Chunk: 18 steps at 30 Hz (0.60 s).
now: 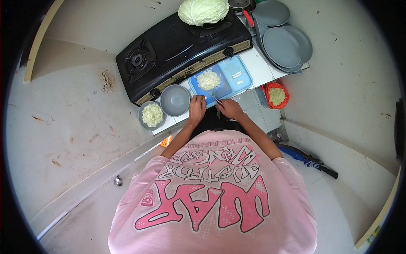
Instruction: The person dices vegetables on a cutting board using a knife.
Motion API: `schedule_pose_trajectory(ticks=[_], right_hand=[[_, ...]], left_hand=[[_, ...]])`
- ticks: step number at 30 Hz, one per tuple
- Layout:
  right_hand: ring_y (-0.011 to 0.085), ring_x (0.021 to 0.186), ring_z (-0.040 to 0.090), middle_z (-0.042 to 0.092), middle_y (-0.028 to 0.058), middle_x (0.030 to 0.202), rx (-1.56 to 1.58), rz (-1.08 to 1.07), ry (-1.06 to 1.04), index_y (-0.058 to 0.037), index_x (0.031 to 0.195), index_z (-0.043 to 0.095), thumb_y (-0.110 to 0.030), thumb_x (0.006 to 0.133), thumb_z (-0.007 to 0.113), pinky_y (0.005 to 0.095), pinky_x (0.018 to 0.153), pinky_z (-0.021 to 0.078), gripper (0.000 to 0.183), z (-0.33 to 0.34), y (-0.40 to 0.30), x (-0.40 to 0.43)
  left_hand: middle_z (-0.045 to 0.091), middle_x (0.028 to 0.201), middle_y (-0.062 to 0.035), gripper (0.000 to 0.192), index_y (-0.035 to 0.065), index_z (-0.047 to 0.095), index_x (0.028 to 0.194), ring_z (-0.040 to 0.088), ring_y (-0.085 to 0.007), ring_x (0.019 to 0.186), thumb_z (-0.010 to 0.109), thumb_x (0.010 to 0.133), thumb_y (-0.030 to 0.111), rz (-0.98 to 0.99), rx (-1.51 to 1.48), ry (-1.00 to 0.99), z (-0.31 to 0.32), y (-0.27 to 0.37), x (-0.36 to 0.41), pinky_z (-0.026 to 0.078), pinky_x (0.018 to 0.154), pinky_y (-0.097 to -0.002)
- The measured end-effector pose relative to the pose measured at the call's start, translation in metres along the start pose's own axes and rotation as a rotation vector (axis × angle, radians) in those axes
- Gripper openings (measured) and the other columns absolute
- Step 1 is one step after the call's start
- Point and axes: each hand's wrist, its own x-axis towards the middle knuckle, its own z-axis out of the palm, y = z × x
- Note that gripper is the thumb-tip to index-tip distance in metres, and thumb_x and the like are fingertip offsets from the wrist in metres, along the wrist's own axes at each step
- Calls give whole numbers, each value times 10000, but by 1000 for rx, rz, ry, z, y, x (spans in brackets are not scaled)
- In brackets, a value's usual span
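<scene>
My right hand [231, 109] grips a small knife [217, 101], its blade pointing onto the blue cutting board [223, 83] at the near edge. To its left, my left hand [198, 108] has its fingertips together on a small white vegetable piece [206, 97], mostly hidden by the fingers. A heap of finely chopped white vegetable [208, 80] lies on the board just beyond both hands. The board rests on a light blue tray [246, 71]. Several white cut pieces [237, 74] lie on the tray's right part.
Left of the tray stand a grey bowl [175, 101] and a smaller bowl of shredded vegetable [152, 115]. Behind is a black gas stove [168, 47] carrying a cabbage [203, 12]. Grey plates [282, 47] pile up at right, above a red bag [277, 95] of shreds. An umbrella [307, 158] lies lower.
</scene>
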Motion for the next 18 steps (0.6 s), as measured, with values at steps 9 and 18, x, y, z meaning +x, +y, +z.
schedule_pose_trajectory(ticks=[9, 18], right_hand=[[451, 791, 707, 712, 265, 825, 7, -75, 34, -5, 980, 710, -422, 1006, 575, 547, 754, 571, 439, 7, 3, 0], [457, 855, 713, 720, 269, 908, 8, -13, -49, -11, 1028, 717, -398, 999, 568, 557, 820, 575, 415, 4, -10, 0]], left_hand=[[610, 952, -240, 112, -32, 635, 1050, 611, -450, 845, 616, 959, 30, 5, -9, 10, 0, 5, 4, 498, 771, -523], [575, 893, -187, 71, -29, 624, 969, 625, -355, 762, 650, 952, 35, 28, 66, -19, -1, 4, 3, 509, 700, -458]])
